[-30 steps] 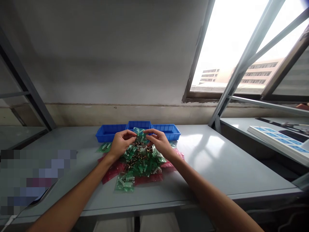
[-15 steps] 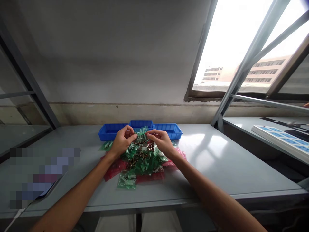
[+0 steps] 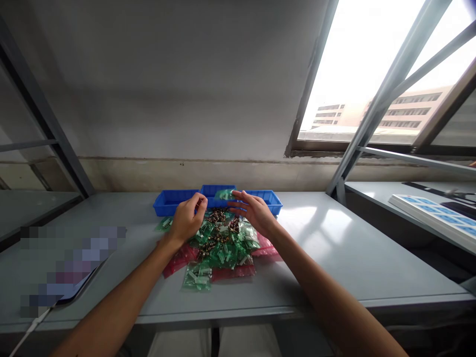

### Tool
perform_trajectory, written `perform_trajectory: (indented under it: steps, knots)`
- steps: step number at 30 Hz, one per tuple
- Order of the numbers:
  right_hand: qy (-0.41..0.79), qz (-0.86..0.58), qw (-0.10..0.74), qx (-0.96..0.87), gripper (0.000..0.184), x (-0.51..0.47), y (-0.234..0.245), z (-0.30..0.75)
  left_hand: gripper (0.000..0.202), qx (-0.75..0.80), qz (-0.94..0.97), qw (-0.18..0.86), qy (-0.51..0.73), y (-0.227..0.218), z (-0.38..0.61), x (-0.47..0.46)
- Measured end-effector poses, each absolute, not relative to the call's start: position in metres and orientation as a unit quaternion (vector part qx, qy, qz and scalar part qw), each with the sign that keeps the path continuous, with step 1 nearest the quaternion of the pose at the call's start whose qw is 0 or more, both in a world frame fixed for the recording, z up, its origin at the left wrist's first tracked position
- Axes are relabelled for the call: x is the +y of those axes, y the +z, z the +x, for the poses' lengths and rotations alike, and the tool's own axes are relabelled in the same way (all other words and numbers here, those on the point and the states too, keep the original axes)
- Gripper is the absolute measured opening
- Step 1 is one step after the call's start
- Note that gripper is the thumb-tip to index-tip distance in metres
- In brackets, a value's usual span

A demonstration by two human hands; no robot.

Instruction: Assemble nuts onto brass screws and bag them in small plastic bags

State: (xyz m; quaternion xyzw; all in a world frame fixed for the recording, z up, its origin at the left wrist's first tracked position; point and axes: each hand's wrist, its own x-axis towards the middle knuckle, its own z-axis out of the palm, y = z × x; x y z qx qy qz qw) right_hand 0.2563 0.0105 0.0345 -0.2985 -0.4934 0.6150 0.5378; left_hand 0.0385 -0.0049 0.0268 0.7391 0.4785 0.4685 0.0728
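A small green-tinted clear bag (image 3: pixel 224 195) is at the fingertips of my right hand (image 3: pixel 256 212), in front of the middle blue bin (image 3: pixel 218 189). That hand has its fingers stretched out and apart; whether a fingertip still touches the bag is unclear. My left hand (image 3: pixel 189 218) is closed at the left of the pile, its fingers curled against the thumb, and what is in it, if anything, is hidden. Below both hands lies a heap of green bags (image 3: pixel 225 255) with pale pieces inside, mixed with loose brass-coloured small parts (image 3: pixel 219 215).
Two more blue bins, left (image 3: pixel 163 202) and right (image 3: pixel 274 202), flank the middle one. Pink-red plastic bags (image 3: pixel 234 272) lie under the heap. A phone-like device (image 3: pixel 80 267), pixelated, is at left with a white cable. Metal frame posts (image 3: pixel 344 168) rise from the table.
The green bag, earlier between both hands over the heap, is farther back by the middle bin. My left hand has come off it; my right fingers have spread. More brass-coloured parts show.
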Motion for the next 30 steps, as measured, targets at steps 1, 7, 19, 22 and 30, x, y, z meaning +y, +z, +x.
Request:
perform_trajectory:
  steps: [1, 7, 19, 22, 30]
  knots:
    - [0.620, -0.295, 0.530, -0.498, 0.037, 0.010, 0.035, 0.257, 0.024, 0.482, 0.733, 0.062, 0.476, 0.027, 0.038, -0.004]
    - [0.593, -0.322, 0.449, -0.586, 0.042, 0.005, 0.030, 0.258, 0.015, 0.486, 0.762, 0.043, 0.426, 0.023, 0.035, 0.002]
    - [0.137, -0.356, 0.268, -0.885, 0.043, 0.006, 0.036, 0.279, 0.011, 0.404, 0.857, 0.045, 0.317, 0.015, 0.036, 0.002]
    - [0.115, -0.345, 0.234, -0.902, 0.050, 0.005, 0.040, 0.288, 0.011, 0.404, 0.858, 0.041, 0.314, 0.013, 0.035, 0.004]
    - [0.125, -0.346, 0.184, -0.911, 0.050, 0.005, 0.042, 0.297, 0.015, 0.405, 0.857, 0.046, 0.315, 0.013, 0.038, 0.001]
